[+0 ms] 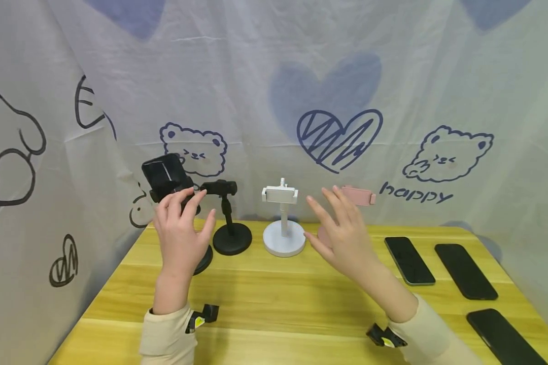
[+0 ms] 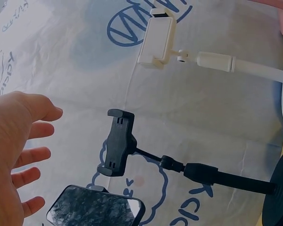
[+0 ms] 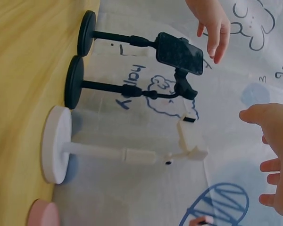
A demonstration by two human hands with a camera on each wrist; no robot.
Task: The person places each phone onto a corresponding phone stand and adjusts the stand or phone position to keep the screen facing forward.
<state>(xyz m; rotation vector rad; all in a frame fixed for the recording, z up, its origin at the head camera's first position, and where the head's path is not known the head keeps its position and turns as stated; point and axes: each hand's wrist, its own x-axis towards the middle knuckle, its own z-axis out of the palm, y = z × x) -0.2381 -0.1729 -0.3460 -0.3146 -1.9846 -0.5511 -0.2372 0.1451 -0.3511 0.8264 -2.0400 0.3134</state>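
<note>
My left hand (image 1: 180,233) is raised with fingers spread and holds nothing. In the head view it overlaps a black phone stand whose clamp bears a phone (image 1: 162,172); the right wrist view shows that phone (image 3: 179,54) with a gap to the hand. Beside it stands another black phone stand (image 1: 232,239), its clamp (image 2: 119,143) without a phone. A white phone stand (image 1: 284,241) is in the middle, its clamp also bare. My right hand (image 1: 347,238), fingers extended, hangs in front of a pink phone stand (image 1: 358,195) and hides most of it.
Three dark phones lie on the right of the wooden table (image 1: 278,314): one smaller phone (image 1: 409,261), another phone (image 1: 466,271) beside it, and a nearer phone (image 1: 507,337). A printed white curtain (image 1: 246,76) hangs behind the stands and along the sides.
</note>
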